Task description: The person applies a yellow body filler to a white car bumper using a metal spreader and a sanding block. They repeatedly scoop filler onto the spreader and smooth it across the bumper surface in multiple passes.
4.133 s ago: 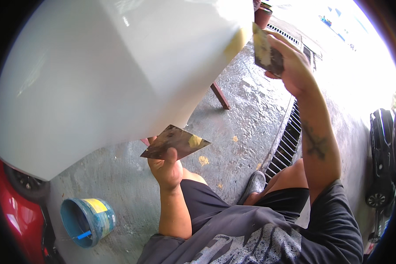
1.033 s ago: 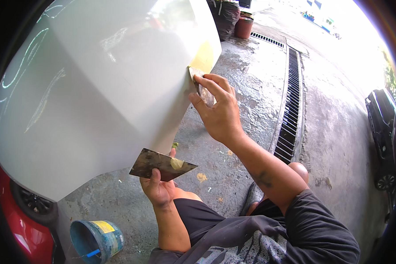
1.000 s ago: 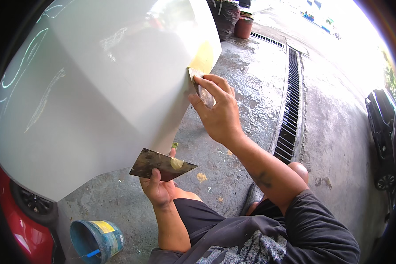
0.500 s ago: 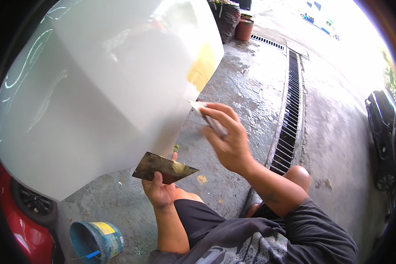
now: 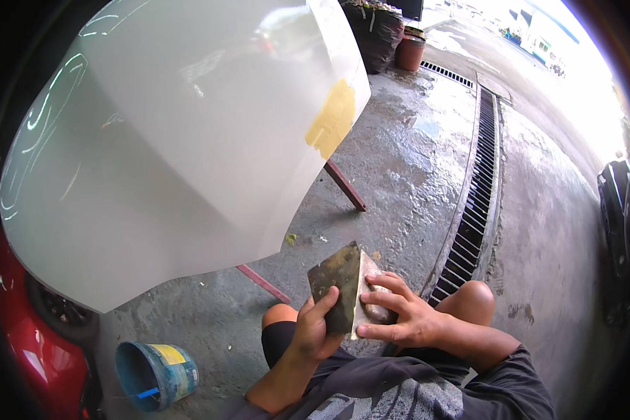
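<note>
a person's 2 bare hands meet above their lap. the left hand [image 5: 318, 329] is clamped on a dark, smeared flat plate [image 5: 334, 287], thumb across its face. the right hand [image 5: 409, 316] grips a paler spreader [image 5: 376, 283], its fingers splayed over the back and its edge touching the dark plate. ahead and to the left is a large white car panel [image 5: 189, 154], with a yellow patch [image 5: 331, 120] along its right edge, well apart from both hands. a blue bucket [image 5: 183, 378] stands on the floor [image 5: 238, 336] at lower left, near a red car [image 5: 35, 336].
</note>
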`<action>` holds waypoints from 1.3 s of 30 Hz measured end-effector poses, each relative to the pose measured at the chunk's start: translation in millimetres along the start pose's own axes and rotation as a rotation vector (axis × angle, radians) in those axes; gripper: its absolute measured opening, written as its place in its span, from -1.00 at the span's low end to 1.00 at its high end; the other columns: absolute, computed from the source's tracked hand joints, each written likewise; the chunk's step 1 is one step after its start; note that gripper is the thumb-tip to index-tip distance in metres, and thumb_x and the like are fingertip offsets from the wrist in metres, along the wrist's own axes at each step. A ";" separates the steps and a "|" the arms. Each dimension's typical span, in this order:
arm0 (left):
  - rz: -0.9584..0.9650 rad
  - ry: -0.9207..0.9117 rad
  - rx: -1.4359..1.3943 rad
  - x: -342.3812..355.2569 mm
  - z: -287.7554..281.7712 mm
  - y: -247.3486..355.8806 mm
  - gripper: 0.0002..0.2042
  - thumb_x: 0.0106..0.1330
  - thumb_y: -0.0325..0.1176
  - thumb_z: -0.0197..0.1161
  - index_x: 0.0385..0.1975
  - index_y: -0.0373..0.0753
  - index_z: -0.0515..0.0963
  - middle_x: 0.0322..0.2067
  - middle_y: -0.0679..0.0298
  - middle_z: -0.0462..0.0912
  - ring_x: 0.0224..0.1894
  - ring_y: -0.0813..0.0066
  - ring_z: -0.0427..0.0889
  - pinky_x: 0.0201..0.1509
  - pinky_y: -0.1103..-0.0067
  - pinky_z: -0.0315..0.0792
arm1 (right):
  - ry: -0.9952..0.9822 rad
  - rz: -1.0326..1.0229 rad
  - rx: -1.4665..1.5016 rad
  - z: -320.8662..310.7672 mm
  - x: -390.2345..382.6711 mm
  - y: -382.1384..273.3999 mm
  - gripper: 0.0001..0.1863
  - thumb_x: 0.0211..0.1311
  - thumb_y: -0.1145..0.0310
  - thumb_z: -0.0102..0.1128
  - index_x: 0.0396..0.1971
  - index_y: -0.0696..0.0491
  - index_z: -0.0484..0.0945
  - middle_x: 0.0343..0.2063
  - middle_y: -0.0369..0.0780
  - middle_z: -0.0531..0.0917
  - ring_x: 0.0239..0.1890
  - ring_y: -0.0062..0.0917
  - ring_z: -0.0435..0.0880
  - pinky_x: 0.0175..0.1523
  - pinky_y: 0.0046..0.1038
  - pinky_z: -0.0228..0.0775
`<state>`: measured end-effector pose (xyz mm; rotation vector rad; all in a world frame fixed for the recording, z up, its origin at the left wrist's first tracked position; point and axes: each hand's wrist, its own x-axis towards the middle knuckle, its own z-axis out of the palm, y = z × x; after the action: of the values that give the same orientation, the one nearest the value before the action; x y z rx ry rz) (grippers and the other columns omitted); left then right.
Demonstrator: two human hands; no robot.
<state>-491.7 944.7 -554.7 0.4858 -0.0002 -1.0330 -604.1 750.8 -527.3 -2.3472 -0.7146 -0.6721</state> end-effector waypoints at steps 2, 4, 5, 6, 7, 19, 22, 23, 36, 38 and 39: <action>0.071 -0.020 0.099 7.2 2.4 -2.2 -0.62 0.64 -0.33 0.07 0.33 -0.38 0.37 0.16 0.07 0.64 0.15 0.25 0.70 0.27 0.25 0.61 | 0.100 0.012 -0.029 11.9 -11.1 10.3 -0.32 0.14 0.43 0.44 0.29 -0.41 0.57 0.33 -0.08 0.41 0.42 0.07 0.36 0.35 0.19 0.37; 0.109 -0.053 0.143 12.5 6.7 0.2 -0.64 0.59 -0.40 0.15 0.29 -0.38 0.42 0.13 0.11 0.66 0.11 0.28 0.72 0.20 0.31 0.65 | 0.144 0.019 -0.091 13.1 -18.9 21.8 -0.26 0.04 0.45 0.50 0.28 -0.38 0.57 0.29 -0.08 0.42 0.41 0.12 0.36 0.31 0.18 0.44; 0.137 -0.079 0.122 12.1 2.4 0.3 -0.64 0.59 -0.39 0.16 0.29 -0.38 0.42 0.12 0.11 0.66 0.11 0.28 0.72 0.20 0.32 0.65 | 0.186 0.054 -0.096 12.7 -19.7 27.9 -0.21 -0.01 0.52 0.47 0.29 -0.38 0.56 0.29 -0.07 0.41 0.41 0.10 0.36 0.31 0.19 0.40; 0.164 -0.105 0.101 12.0 -5.6 0.8 -0.63 0.58 -0.38 0.17 0.29 -0.38 0.42 0.12 0.12 0.66 0.11 0.29 0.72 0.19 0.32 0.65 | 0.122 0.100 -0.229 6.3 -20.7 33.7 -0.19 -0.03 0.57 0.43 0.28 -0.38 0.56 0.30 -0.10 0.41 0.41 0.06 0.36 0.30 0.19 0.39; 0.197 -0.127 0.087 8.0 -12.0 6.0 -0.63 0.58 -0.37 0.18 0.29 -0.38 0.42 0.12 0.12 0.67 0.11 0.29 0.72 0.19 0.33 0.65 | 0.064 0.141 -0.356 0.3 -18.5 42.2 -0.18 -0.05 0.63 0.39 0.28 -0.38 0.57 0.30 -0.12 0.42 0.42 0.02 0.37 0.29 0.20 0.38; 1.021 0.227 0.475 -12.5 -48.1 59.1 -0.58 0.54 -0.28 0.24 0.26 -0.41 0.45 0.17 0.12 0.61 0.22 0.26 0.60 0.36 0.33 0.43 | 0.602 0.802 0.412 -91.0 185.3 110.5 -0.35 0.22 0.76 -0.09 0.33 0.07 0.51 0.19 -0.06 0.60 0.00 -0.42 0.62 0.01 -0.44 0.49; 0.985 0.142 0.517 -8.1 -48.1 70.4 -0.53 0.55 -0.28 0.20 0.34 -0.39 0.39 0.23 0.12 0.58 0.27 0.22 0.58 0.43 0.20 0.41 | 0.626 0.764 0.362 -82.8 194.2 139.7 -0.35 0.24 0.74 -0.06 0.32 0.01 0.53 0.16 -0.14 0.61 -0.05 -0.55 0.57 -0.03 -0.53 0.40; 0.961 0.112 0.464 -6.7 -44.1 70.5 -0.56 0.53 -0.31 0.22 0.30 -0.40 0.42 0.19 0.11 0.61 0.24 0.22 0.60 0.40 0.25 0.42 | 0.637 0.748 0.336 -80.3 195.0 142.6 -0.35 0.24 0.73 -0.05 0.32 -0.02 0.54 0.16 -0.17 0.61 -0.06 -0.59 0.54 -0.03 -0.57 0.37; 0.878 0.021 0.417 -5.2 -34.5 69.0 -0.51 0.53 -0.33 0.17 0.36 -0.42 0.35 0.27 0.04 0.55 0.32 0.10 0.55 0.52 -0.04 0.32 | 0.633 0.754 0.192 -50.1 197.3 115.0 -0.31 0.19 0.72 -0.03 0.33 -0.03 0.57 0.22 -0.15 0.60 0.21 -0.40 0.59 0.22 -0.44 0.47; 0.880 0.020 0.408 -5.3 -36.4 68.6 -0.51 0.52 -0.34 0.17 0.37 -0.42 0.34 0.27 0.04 0.54 0.33 0.09 0.54 0.53 -0.06 0.30 | 0.619 0.761 0.142 -43.6 198.0 107.3 -0.32 0.18 0.71 0.00 0.33 -0.02 0.58 0.24 -0.15 0.59 0.22 -0.37 0.59 0.25 -0.39 0.47; 0.881 0.023 0.406 -5.8 -37.1 68.4 -0.51 0.52 -0.34 0.16 0.37 -0.42 0.34 0.27 0.04 0.54 0.34 0.09 0.54 0.53 -0.07 0.28 | 0.625 0.746 0.120 -39.2 198.0 103.2 -0.35 0.18 0.69 0.06 0.31 -0.03 0.59 0.23 -0.11 0.57 0.23 -0.29 0.59 0.30 -0.36 0.44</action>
<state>-430.2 992.3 -560.1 0.7704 -0.3789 -0.1520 -407.0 719.0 -420.0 -1.9044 0.3732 -0.8935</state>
